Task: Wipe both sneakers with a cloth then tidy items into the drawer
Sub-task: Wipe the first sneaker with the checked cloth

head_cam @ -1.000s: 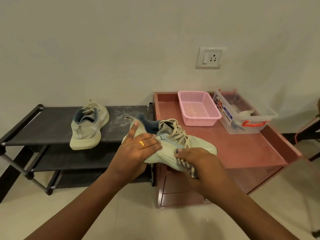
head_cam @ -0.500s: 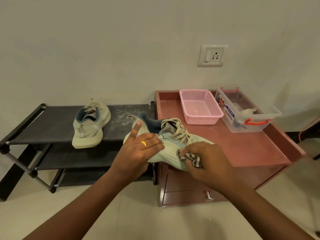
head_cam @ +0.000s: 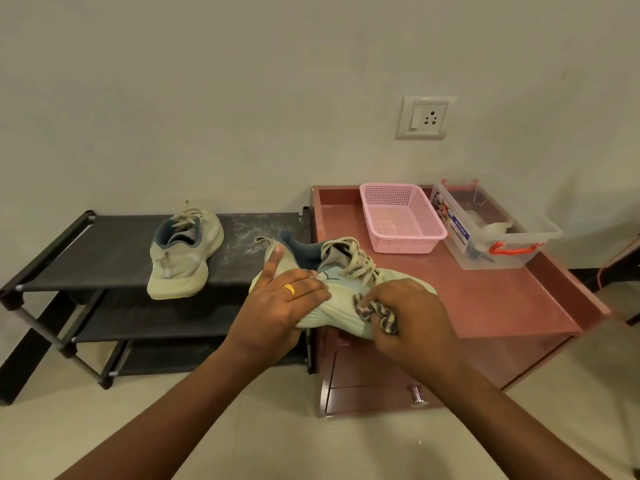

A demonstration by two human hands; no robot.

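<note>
The cloth [head_cam: 377, 311] is pinched by curled fingers [head_cam: 388, 293] of the right hand [head_cam: 412, 320] against the sneaker [head_cam: 346, 292], whose heel is gripped by the left hand [head_cam: 277, 306] (index raised). Its long axis is held left-to-right over the table [head_cam: 502, 299] edge. The second sneaker [head_cam: 183, 258] is seen on the rack [head_cam: 104, 258], leftward.

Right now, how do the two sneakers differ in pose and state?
The rack sneaker stands flat on the shoe rack; the held sneaker is tilted sideways. The left hand grips the held sneaker, the right hand presses a cloth on it; nothing touches the rack sneaker. Both pale, laced.
</note>
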